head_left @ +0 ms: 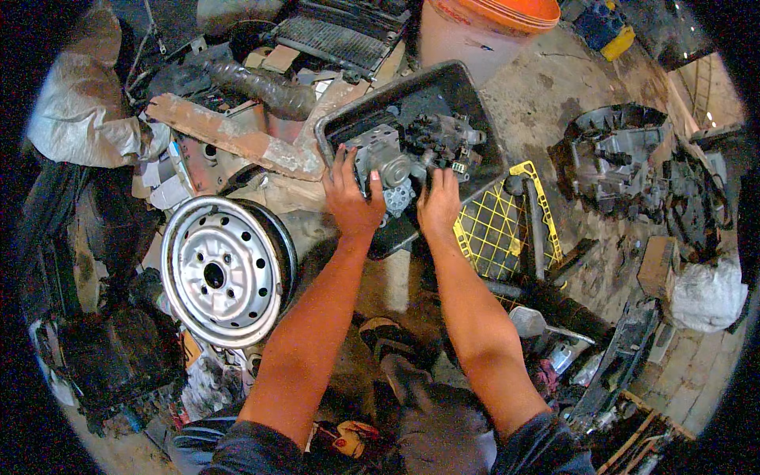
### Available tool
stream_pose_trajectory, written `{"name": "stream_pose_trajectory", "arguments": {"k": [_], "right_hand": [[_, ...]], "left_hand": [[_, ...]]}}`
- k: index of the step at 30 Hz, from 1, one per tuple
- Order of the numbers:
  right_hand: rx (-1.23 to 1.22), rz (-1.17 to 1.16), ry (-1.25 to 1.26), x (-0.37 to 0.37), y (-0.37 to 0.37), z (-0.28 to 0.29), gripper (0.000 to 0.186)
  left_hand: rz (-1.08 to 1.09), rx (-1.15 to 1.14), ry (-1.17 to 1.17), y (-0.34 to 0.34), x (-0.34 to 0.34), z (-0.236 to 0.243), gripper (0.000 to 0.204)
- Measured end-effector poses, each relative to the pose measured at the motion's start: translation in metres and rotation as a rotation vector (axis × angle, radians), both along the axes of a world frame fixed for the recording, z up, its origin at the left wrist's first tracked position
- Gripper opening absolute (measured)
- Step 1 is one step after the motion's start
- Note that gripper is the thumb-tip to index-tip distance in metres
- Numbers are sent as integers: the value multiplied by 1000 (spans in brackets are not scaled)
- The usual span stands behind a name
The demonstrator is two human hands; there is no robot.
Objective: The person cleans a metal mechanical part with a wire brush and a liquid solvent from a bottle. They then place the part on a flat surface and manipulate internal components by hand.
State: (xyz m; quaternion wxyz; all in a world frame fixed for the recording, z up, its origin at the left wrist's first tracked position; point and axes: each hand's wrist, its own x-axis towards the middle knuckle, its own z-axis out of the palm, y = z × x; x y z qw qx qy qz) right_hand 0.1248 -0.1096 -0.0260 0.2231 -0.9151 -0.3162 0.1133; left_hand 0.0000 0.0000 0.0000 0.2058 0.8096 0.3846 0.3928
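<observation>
In front of me is a black plastic tub (484, 99) with grimy engine parts in it. My left hand (354, 202) is at its near left side, fingers stretched along the left of a boxy grey metal car part (378, 150) and thumb over its near face. This part has a round, pulley-like disc and a ribbed round piece in front. My right hand (440, 207) is to the right of the disc, fingers curled down and pressed together; what lies under them is hidden. Just beyond it is a darker machine part (447, 134) with small fittings.
A silver steel wheel rim (198, 269) leans at the left, near a worn wooden board (237, 136). A yellow plastic grid (483, 229) lies right of the tub, an orange-rimmed bucket (467, 47) behind it. A black engine part (617, 162) and a white bag (704, 297) lie farther right.
</observation>
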Motion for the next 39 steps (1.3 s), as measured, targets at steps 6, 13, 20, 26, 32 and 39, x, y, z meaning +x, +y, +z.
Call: {"name": "stream_pose_trajectory", "arguments": {"k": [6,13,20,26,32,39], "right_hand": [[663,-348,-316,-11,22,9,28],[845,-894,77,20,14,11,29],[1296,-665,636,-23,46,122,25],[1330,-202,566,-68,8,267,24],[1216,148,478,-105,-36,348,30],[1010,210,850,-208,-84,459,22]], "left_hand": [[39,-8,-24,1,4,-1,50],[-52,-133,53,2,-1,7,56],[-446,-562,235,51,-99,56,53],[-510,-294,442,48,-197,260,49],[-466,-290,-148,-31,-246,337,44],[-498,-390,-324,-107,-287,388,57]]}}
